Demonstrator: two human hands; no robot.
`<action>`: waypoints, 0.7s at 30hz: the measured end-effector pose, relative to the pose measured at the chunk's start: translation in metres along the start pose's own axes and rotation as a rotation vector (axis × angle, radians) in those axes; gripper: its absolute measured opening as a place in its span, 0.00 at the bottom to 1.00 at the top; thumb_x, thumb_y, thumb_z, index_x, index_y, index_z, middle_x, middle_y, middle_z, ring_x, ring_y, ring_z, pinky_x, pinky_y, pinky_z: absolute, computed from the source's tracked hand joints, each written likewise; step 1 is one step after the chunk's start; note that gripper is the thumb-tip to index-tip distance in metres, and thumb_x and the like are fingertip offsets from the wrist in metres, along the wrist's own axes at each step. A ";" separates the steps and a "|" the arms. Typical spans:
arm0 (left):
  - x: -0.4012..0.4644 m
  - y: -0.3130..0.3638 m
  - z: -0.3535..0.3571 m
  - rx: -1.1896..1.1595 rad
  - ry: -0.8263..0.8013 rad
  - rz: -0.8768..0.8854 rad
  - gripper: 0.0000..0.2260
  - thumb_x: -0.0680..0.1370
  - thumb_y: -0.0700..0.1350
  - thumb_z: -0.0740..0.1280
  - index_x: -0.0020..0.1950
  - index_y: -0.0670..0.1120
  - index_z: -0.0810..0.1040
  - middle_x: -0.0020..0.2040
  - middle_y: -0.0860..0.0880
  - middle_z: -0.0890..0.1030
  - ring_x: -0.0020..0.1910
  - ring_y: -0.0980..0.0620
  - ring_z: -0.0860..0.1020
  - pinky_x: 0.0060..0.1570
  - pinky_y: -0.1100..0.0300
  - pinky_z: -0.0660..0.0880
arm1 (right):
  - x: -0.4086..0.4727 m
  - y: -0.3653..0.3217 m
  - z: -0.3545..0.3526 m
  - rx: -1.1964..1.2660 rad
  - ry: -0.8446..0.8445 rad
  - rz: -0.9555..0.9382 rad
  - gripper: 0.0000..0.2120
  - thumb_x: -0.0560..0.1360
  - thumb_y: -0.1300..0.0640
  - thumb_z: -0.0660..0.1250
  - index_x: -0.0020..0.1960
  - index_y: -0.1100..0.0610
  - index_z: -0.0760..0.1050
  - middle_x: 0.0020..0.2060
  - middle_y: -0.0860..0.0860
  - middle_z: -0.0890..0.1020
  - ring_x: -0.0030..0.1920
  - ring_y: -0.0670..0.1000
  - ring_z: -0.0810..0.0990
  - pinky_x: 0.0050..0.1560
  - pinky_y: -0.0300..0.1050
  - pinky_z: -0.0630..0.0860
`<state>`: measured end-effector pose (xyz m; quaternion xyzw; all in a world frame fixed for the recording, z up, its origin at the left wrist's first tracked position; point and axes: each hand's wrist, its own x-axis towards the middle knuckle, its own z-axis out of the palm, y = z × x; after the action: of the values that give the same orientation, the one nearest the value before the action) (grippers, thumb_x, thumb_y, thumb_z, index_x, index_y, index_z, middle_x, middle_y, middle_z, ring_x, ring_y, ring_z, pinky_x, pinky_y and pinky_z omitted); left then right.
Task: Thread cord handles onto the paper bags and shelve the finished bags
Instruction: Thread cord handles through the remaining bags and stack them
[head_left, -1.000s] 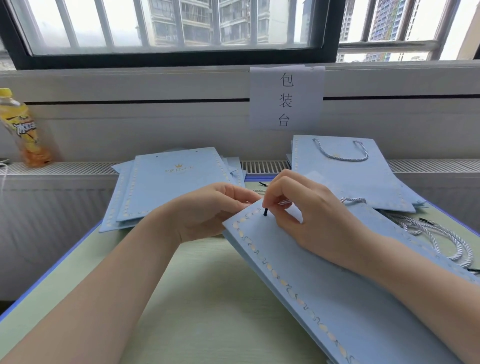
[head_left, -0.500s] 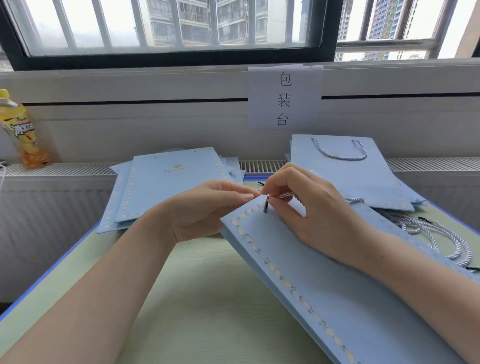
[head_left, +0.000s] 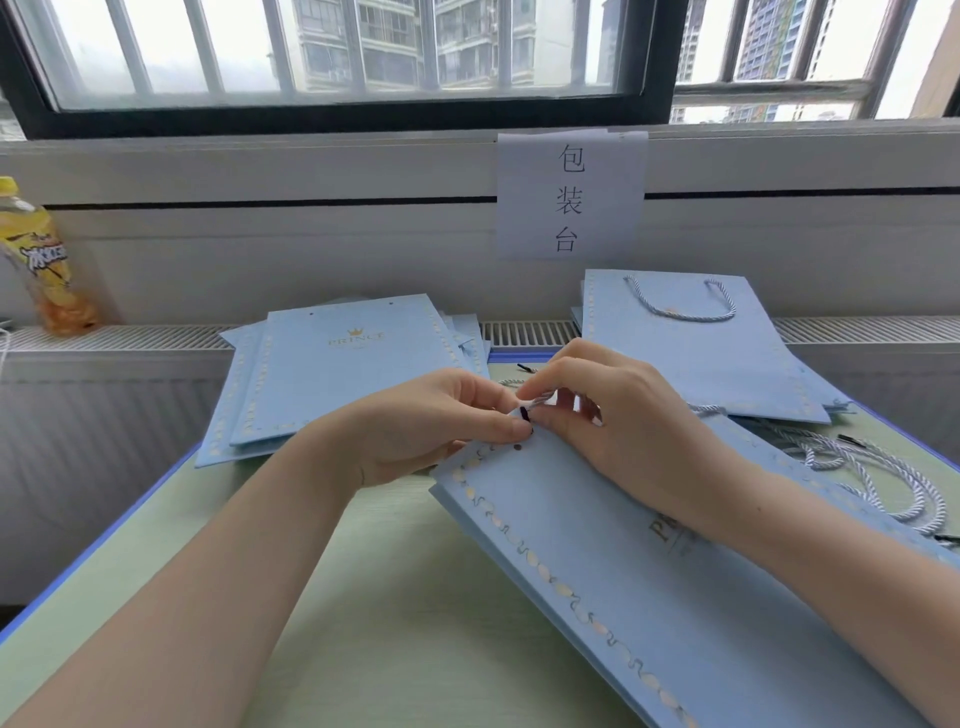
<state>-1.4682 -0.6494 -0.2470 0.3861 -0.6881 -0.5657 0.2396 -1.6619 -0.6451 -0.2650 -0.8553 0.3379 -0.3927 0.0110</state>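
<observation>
Our right hand (head_left: 623, 415) pinches the black-tipped cord (head_left: 535, 406) just above the punched hole (head_left: 516, 446) in the flat blue bag (head_left: 649, 597). Our left hand (head_left: 431, 421) grips the bag's top edge there, thumb seemingly touching the tip. Behind the bag: unthreaded bags (head_left: 332, 374) left, handled bags (head_left: 685, 348) right, loose cords (head_left: 872, 473) beside.

You've got a barred window (head_left: 332, 52) letting in flat grey daylight, white wall (head_left: 260, 249) below it, slatted radiator cover (head_left: 530, 332) under that, pale green table (head_left: 395, 623) in front.
</observation>
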 end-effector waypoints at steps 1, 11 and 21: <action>0.000 0.000 0.001 -0.005 -0.003 -0.002 0.04 0.72 0.44 0.71 0.43 0.44 0.81 0.42 0.46 0.81 0.42 0.50 0.79 0.45 0.60 0.76 | 0.000 0.000 -0.001 -0.004 -0.010 0.025 0.05 0.72 0.61 0.70 0.48 0.56 0.81 0.41 0.45 0.75 0.37 0.36 0.72 0.42 0.26 0.67; 0.001 0.004 0.008 0.044 0.062 -0.036 0.05 0.77 0.41 0.67 0.41 0.44 0.79 0.37 0.49 0.81 0.37 0.53 0.79 0.37 0.64 0.75 | 0.002 -0.006 -0.008 0.060 -0.048 0.138 0.02 0.73 0.61 0.71 0.45 0.57 0.78 0.38 0.40 0.75 0.41 0.41 0.75 0.43 0.27 0.68; -0.001 0.001 0.001 -0.011 0.137 -0.070 0.13 0.80 0.42 0.60 0.43 0.46 0.84 0.45 0.44 0.82 0.44 0.45 0.77 0.47 0.53 0.72 | -0.002 -0.018 -0.006 0.255 -0.042 0.127 0.07 0.72 0.63 0.71 0.42 0.53 0.76 0.35 0.42 0.79 0.37 0.40 0.75 0.40 0.29 0.68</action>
<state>-1.4685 -0.6477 -0.2459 0.4464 -0.6529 -0.5499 0.2683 -1.6571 -0.6284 -0.2568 -0.8319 0.3383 -0.4131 0.1512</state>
